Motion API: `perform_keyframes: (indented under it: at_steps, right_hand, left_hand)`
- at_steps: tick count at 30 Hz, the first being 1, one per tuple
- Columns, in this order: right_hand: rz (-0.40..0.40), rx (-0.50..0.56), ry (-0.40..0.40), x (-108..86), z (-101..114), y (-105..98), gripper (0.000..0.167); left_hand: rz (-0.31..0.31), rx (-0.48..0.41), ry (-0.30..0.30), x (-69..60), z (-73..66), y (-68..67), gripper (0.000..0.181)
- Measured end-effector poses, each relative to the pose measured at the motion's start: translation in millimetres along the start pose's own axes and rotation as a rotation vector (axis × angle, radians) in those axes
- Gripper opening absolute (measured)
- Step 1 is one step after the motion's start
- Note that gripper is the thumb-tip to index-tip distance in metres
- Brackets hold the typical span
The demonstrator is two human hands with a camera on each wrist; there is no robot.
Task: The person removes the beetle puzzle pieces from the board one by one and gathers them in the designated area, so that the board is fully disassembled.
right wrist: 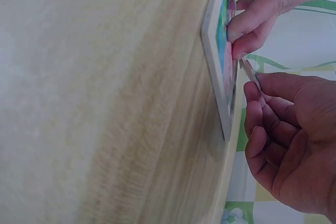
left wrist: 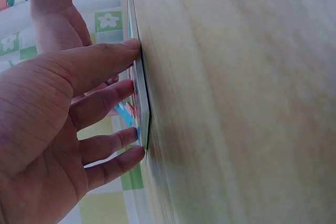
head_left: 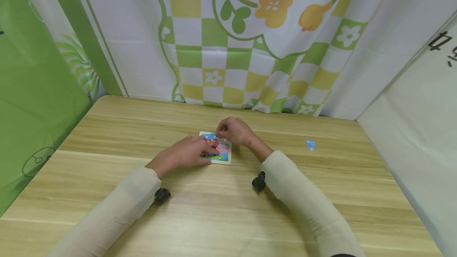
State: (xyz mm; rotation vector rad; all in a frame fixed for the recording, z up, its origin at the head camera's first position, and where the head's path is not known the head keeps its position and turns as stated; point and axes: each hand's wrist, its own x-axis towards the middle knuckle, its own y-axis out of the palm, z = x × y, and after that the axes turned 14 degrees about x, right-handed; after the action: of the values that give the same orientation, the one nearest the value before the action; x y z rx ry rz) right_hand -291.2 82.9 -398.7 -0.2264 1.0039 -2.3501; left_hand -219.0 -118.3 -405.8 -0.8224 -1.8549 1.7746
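A small square jigsaw puzzle (head_left: 224, 157) with a pale border and a pink cartoon figure lies flat on the table. My left hand (head_left: 185, 153) rests on its left part, fingers spread over the picture. In the left wrist view, the thumb (left wrist: 107, 61) touches the board's edge. Over the board's far right corner, my right hand (head_left: 236, 131) pinches a thin puzzle piece (right wrist: 251, 73) between thumb and index finger. The right wrist view shows that piece edge-on and tilted above the board, so its picture is hidden. My left hand covers part of the puzzle's picture.
A loose blue puzzle piece (head_left: 310, 144) lies far to the right on the wooden table (head_left: 214, 217). Behind the table's back edge hangs a checked, flowered curtain (head_left: 246, 58). Green cloth (head_left: 39, 102) borders the left side, a white sheet (head_left: 417, 130) the right.
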Motion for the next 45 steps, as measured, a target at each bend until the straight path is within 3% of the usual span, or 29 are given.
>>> perform_keyframes:
  at_steps: [9, 25, 32, 37, 45]
  right_hand:
    - [0.011, -0.031, 0.028, 0.4, -5.8, 4.1, 0.014]
    - [-0.009, -0.106, -0.005, -0.9, 0.4, 2.6, 0.012]
    - [-0.007, -0.105, -0.013, -0.7, -1.8, 3.5, 0.011]
    - [0.001, -0.106, -0.017, -1.0, -2.2, 3.1, 0.012]
    - [-0.028, -0.105, -0.043, -2.3, 4.8, 2.8, 0.010]
  left_hand:
    - [-0.011, -0.009, 0.014, 0.4, 1.7, 1.8, 0.040]
    - [-0.016, -0.010, 0.065, 1.7, 4.2, 0.2, 0.037]
    - [0.022, -0.097, 0.022, 1.3, 4.9, 0.3, 0.039]
    - [0.062, -0.112, 0.008, 0.7, 6.5, -0.5, 0.041]
    - [0.061, -0.124, 0.005, 0.8, 7.1, -1.0, 0.039]
